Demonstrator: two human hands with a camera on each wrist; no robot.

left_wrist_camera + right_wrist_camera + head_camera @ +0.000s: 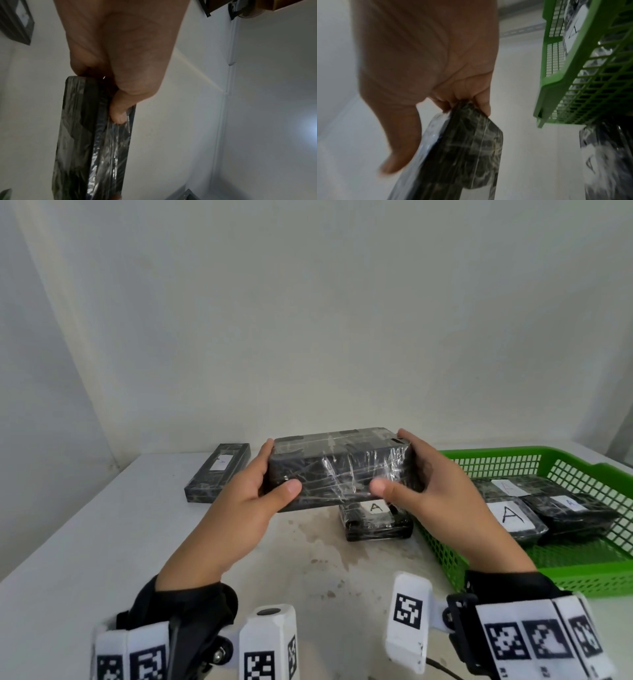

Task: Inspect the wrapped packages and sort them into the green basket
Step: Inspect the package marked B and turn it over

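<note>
Stained white table (85,542) against plain pale wall (308,320), seemingly daylit.

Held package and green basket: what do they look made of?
Held package: dark marbled box, likely card or plastic, under glossy clear film; wrinkles and glare streaks show it. Green basket: apparently moulded plastic, smooth, with lattice walls. Left hand and right hand grip the package's ends.

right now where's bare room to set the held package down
Free: the basket's near floor in front of its three labelled packages, and the table's near-left, below the far-left package. Crowded: the gap by the basket's left wall, where a labelled package sits.
</note>
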